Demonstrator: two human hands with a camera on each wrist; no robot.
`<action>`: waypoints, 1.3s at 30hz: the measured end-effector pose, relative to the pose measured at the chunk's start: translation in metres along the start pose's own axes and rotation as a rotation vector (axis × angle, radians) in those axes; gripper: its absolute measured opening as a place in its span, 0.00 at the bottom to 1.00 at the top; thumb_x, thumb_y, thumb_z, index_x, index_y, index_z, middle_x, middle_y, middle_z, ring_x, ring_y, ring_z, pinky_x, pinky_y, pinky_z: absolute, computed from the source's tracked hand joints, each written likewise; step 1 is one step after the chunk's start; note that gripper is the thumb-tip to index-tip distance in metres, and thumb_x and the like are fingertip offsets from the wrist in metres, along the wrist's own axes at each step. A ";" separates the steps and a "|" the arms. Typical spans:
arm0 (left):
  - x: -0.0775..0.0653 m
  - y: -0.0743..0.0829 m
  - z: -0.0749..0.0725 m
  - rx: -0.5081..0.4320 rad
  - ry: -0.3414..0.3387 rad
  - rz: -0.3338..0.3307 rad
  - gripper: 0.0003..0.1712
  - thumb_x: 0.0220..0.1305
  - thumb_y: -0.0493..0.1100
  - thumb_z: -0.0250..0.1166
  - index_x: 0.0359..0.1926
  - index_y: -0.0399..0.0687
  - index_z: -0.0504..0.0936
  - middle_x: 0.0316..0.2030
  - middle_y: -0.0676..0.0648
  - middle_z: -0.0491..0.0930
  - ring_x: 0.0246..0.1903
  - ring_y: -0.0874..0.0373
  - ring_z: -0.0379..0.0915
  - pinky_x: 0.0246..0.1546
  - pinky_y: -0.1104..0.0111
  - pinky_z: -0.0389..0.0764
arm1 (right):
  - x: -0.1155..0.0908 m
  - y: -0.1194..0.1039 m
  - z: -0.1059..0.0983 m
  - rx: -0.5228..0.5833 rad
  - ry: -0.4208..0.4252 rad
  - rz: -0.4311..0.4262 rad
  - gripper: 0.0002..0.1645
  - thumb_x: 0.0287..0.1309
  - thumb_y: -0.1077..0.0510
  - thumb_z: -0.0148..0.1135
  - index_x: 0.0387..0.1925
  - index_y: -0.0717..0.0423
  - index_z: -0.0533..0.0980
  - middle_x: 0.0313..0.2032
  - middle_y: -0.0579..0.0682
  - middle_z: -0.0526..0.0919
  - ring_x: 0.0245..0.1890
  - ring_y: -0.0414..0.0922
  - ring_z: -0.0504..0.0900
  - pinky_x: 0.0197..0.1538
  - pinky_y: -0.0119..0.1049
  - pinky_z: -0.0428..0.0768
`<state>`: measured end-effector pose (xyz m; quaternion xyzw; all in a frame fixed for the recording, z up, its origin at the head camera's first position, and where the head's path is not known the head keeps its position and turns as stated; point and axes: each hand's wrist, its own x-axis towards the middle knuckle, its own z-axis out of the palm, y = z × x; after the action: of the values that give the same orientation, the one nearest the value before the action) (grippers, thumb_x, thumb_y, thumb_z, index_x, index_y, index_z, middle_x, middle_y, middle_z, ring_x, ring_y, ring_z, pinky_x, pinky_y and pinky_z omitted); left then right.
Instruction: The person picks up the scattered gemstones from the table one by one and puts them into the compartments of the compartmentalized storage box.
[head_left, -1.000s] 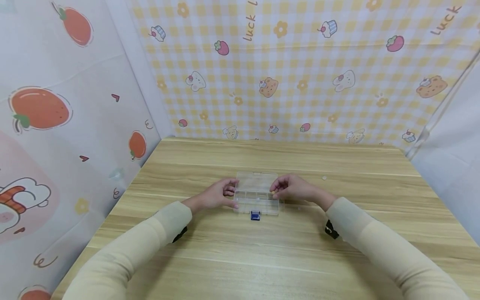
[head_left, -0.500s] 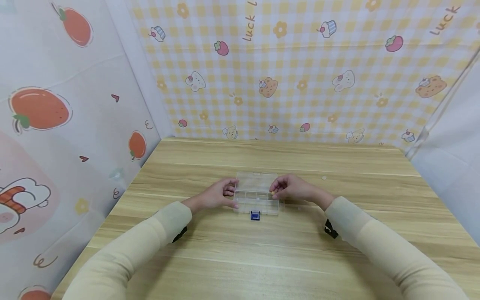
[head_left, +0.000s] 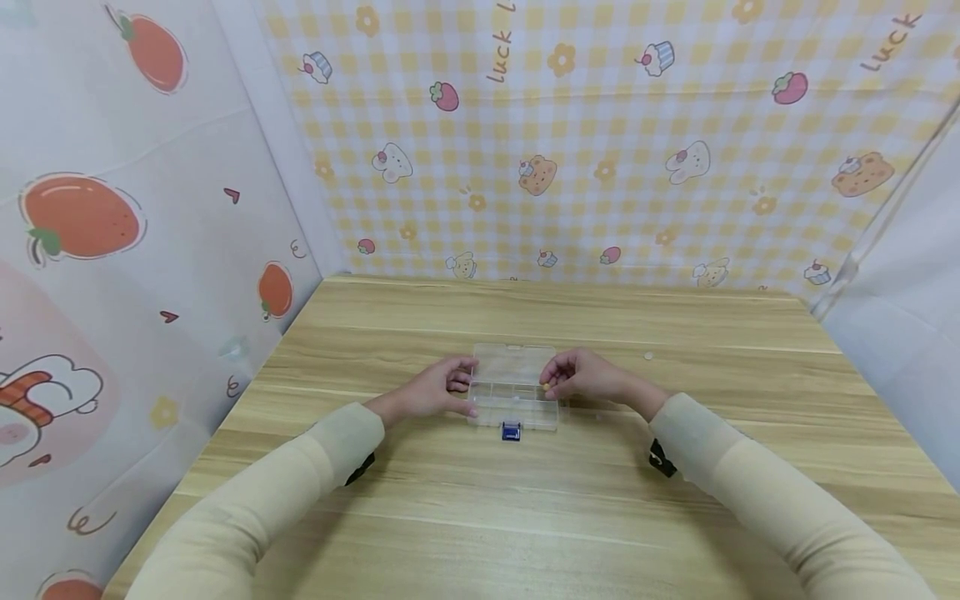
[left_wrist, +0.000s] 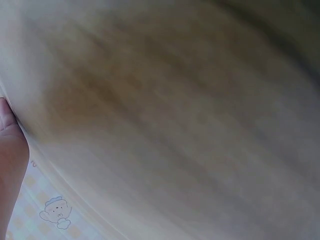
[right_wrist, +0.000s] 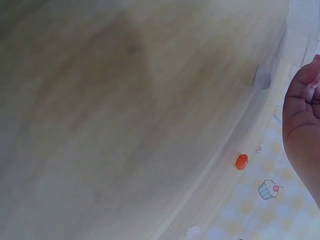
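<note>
A clear plastic compartment box (head_left: 517,410) lies on the table in the head view, its transparent lid (head_left: 513,364) laid back and a blue latch (head_left: 512,431) at the front. Its left end is held by my left hand (head_left: 429,390), thumb at the front corner and fingers farther back. Over the right-hand compartments, my right hand (head_left: 588,375) pinches a small yellow piece (head_left: 547,387), too small to name. The left wrist view catches only part of the left hand (left_wrist: 11,150) at its edge. Fingertips of the right hand (right_wrist: 302,107) are cut off in the right wrist view.
Right of the box, a small whitish disc (head_left: 648,356) and a small clear piece (head_left: 597,417) lie on the wooden table (head_left: 480,517). An orange oval piece (right_wrist: 241,161) shows in the right wrist view. Patterned cloth (head_left: 600,125) hangs behind.
Both hands and the box stay almost where they were. A little more of the yellow piece shows between the right fingertips.
</note>
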<state>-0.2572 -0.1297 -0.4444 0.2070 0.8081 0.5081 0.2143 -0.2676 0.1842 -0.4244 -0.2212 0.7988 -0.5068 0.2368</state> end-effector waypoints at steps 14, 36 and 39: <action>-0.001 0.000 0.000 0.006 -0.020 0.030 0.52 0.51 0.37 0.77 0.72 0.36 0.57 0.64 0.40 0.66 0.59 0.47 0.66 0.61 0.61 0.70 | -0.003 -0.001 -0.001 -0.005 0.003 0.000 0.13 0.51 0.66 0.72 0.38 0.64 0.79 0.31 0.52 0.81 0.33 0.45 0.76 0.35 0.32 0.78; -0.001 0.002 0.000 -0.005 -0.013 0.015 0.52 0.50 0.37 0.77 0.72 0.37 0.57 0.62 0.41 0.68 0.58 0.48 0.67 0.61 0.62 0.70 | -0.022 -0.013 -0.033 -0.021 0.091 0.012 0.18 0.55 0.66 0.69 0.46 0.71 0.77 0.38 0.56 0.81 0.40 0.48 0.79 0.43 0.35 0.82; 0.000 0.002 0.000 -0.004 -0.012 0.009 0.52 0.49 0.37 0.77 0.72 0.38 0.57 0.62 0.42 0.68 0.58 0.49 0.67 0.61 0.63 0.70 | -0.029 -0.012 -0.042 -0.020 0.101 0.017 0.21 0.55 0.64 0.69 0.48 0.72 0.75 0.39 0.56 0.81 0.40 0.49 0.79 0.44 0.40 0.82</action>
<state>-0.2568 -0.1296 -0.4426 0.2132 0.8049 0.5094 0.2175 -0.2684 0.2260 -0.3937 -0.1910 0.8167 -0.5072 0.1980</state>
